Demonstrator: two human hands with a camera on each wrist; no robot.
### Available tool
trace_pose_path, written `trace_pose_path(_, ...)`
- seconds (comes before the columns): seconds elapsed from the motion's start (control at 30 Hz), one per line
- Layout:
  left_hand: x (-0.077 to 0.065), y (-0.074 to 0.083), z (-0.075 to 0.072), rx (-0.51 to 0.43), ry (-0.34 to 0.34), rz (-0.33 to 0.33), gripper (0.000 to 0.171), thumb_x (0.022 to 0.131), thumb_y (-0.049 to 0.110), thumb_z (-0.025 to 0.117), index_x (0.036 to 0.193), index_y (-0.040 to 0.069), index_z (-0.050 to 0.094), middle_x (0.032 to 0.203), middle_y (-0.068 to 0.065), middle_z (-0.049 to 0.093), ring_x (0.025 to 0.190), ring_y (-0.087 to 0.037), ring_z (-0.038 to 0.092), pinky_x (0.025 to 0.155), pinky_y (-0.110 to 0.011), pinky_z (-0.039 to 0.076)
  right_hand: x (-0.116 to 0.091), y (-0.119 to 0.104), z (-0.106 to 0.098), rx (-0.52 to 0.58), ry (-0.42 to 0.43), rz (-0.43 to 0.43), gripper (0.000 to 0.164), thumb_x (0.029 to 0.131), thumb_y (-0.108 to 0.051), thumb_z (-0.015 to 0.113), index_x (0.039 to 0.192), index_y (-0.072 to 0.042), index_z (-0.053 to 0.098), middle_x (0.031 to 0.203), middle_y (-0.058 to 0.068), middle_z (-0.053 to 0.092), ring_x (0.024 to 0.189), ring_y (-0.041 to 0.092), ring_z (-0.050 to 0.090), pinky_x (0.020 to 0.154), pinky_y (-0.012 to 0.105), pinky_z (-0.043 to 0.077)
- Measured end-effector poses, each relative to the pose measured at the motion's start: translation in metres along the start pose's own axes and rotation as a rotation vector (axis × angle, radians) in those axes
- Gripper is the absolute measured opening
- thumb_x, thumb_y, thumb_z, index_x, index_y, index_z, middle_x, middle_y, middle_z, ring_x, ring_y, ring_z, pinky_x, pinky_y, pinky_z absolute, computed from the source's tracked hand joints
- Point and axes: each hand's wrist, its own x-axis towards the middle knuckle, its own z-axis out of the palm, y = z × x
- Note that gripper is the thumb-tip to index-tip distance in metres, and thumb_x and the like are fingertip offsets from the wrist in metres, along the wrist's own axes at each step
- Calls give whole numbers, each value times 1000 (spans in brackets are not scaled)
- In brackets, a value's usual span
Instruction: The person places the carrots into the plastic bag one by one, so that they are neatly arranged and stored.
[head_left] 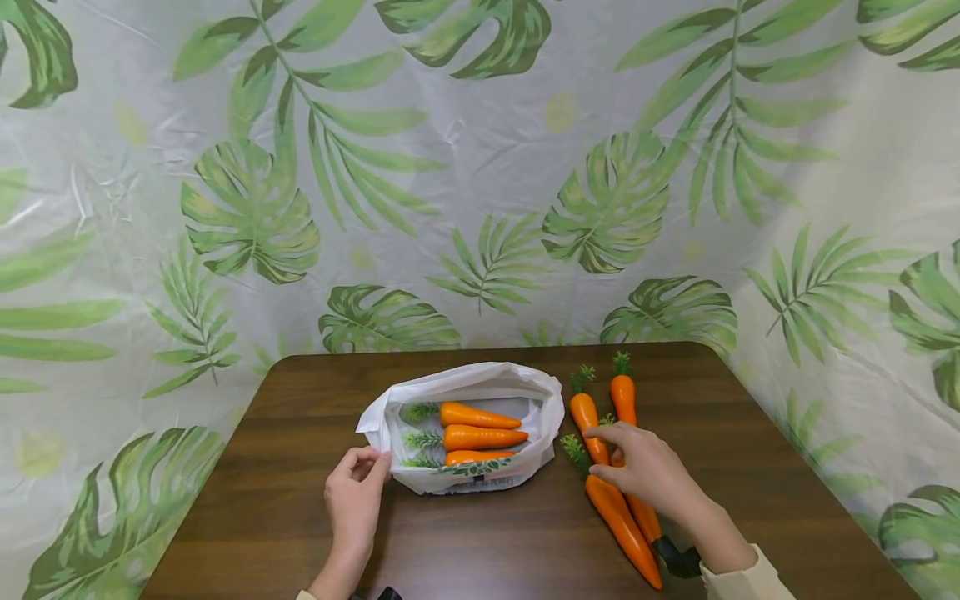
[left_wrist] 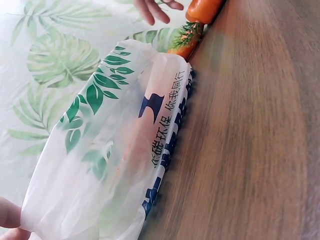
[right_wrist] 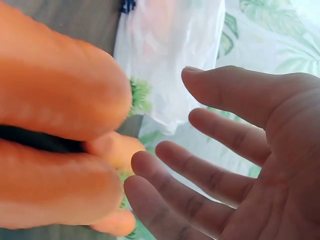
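Observation:
A white plastic bag (head_left: pixel 551 417) with green leaf print lies with its mouth wide open. Inside it are three orange carrots (head_left: pixel 483 437) with green tops, side by side. My left hand (head_left: pixel 354 500) pinches the bag's left edge between thumb and fingers, also seen at the lower left corner of the left wrist view. To the bag's right, several loose carrots (head_left: pixel 618 521) lie in a cluster. Over them is my right hand (head_left: pixel 652 471), fingers spread apart. The right wrist view shows the palm (right_wrist: pixel 260 170) holding nothing, with two large carrots (right_wrist: pixel 60 80) close by.
Everything lies on a dark brown wooden table (head_left: pixel 480 542). Behind it hangs a pale sheet (head_left: pixel 495 142) printed with green leaves. Black straps (head_left: pixel 675 557) show at the wrists.

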Motion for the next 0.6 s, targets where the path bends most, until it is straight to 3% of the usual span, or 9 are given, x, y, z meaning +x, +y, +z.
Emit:
trace_pose_path(0.3,-1,3,0,6,4,3,13,88,1,75,89,-9,66,83,-20,67,71,-9,66,63,-26,60,-12,-2,10,-8,-32,35,46,81,-22,86,124,-22,70,84,-5,57,65,10,49,51,28,42)
trace_pose_path(0.47,6,-12,1,12,16,-14,13,89,3,76,89,-7,67,83,-19,67,70,-13,66,64,-27,60,-17,-2,17,-11,-37,40,47,79,-22,87,123,-23,71,83,-7,56,67,10,49,53,27,42)
trace_pose_path(0.6,12,-26,1,22,17,-19,14,88,5,77,89,-4,68,83,-16,68,70,-12,66,63,-26,60,-20,0,23,7,-43,47,49,76,-22,89,122,-24,71,91,-8,60,70,10,51,57,27,44)
